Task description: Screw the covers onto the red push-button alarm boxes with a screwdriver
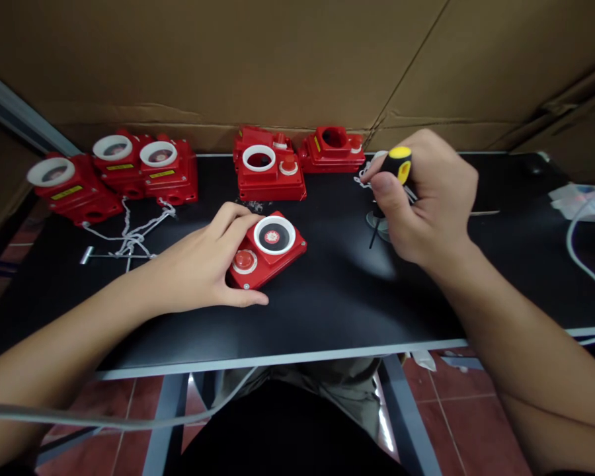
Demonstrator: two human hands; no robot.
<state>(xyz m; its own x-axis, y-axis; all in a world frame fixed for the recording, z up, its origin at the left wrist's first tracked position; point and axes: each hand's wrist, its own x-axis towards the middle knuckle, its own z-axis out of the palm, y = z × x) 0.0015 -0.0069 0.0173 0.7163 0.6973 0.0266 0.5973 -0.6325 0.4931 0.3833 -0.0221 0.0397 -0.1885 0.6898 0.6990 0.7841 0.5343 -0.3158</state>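
A red alarm box point(268, 251) with a white ring and a red push button lies on the black table point(327, 304) near the middle. My left hand point(205, 261) wraps its left end, thumb along the front edge and fingers over the top. My right hand point(426, 198) is closed round a screwdriver point(394, 178) with a black and yellow handle, held upright with its thin shaft pointing down at the table to the right of the box. A small grey part point(381, 228) lies under the shaft tip.
Three red boxes point(114, 172) with white rings stand at the back left, two more point(297, 162) at the back centre. White string with a metal piece point(129, 238) lies left. Cardboard walls point(297, 59) rise behind. A white cable point(582, 258) runs at the right edge.
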